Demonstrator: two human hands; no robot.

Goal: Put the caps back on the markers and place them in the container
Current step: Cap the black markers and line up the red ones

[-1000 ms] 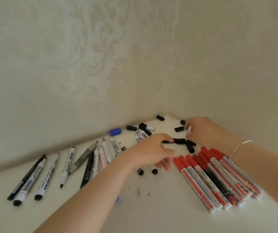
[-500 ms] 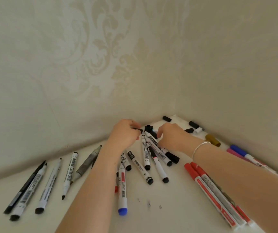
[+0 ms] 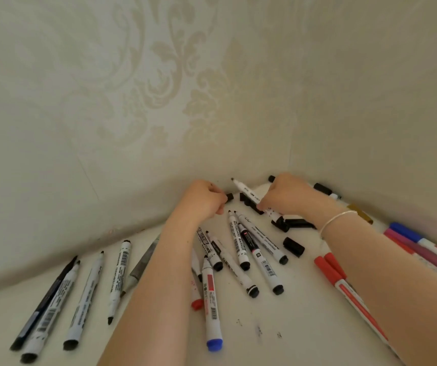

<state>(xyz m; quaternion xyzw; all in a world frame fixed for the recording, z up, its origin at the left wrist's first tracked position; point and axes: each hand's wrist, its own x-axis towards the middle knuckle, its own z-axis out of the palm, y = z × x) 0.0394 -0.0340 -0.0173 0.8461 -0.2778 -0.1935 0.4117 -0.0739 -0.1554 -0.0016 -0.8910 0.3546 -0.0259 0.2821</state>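
Near the table's far corner, your right hand has lifted an uncapped marker while your left hand pinches a black cap, ready for capping.

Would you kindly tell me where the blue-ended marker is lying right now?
In the head view, the blue-ended marker lies low on the white tabletop, just right of the person's left forearm, beside a red-ended marker.
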